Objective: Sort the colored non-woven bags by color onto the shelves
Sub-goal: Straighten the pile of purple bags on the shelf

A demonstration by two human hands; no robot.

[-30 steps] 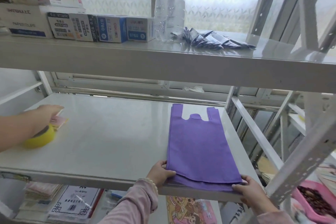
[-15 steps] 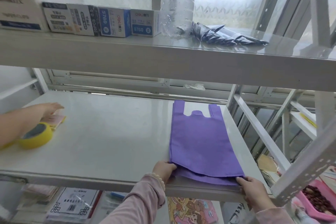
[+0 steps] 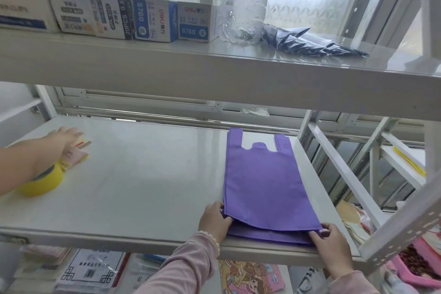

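**Purple bags [image 3: 262, 186] on middle shelf [image 3: 143, 186], lower right of frame**

The stack lies flat at the shelf's right end, handles pointing away. The left hand [image 3: 214, 219] pinches its near left corner; the right hand [image 3: 330, 240] pinches its near right corner.

Both our arms reach forward and away from us in pink sleeves. Our left hand [image 3: 214, 221] curls its fingers round the near left corner of the purple bags [image 3: 262, 186]; our right hand [image 3: 333, 244] pinches the near right corner.
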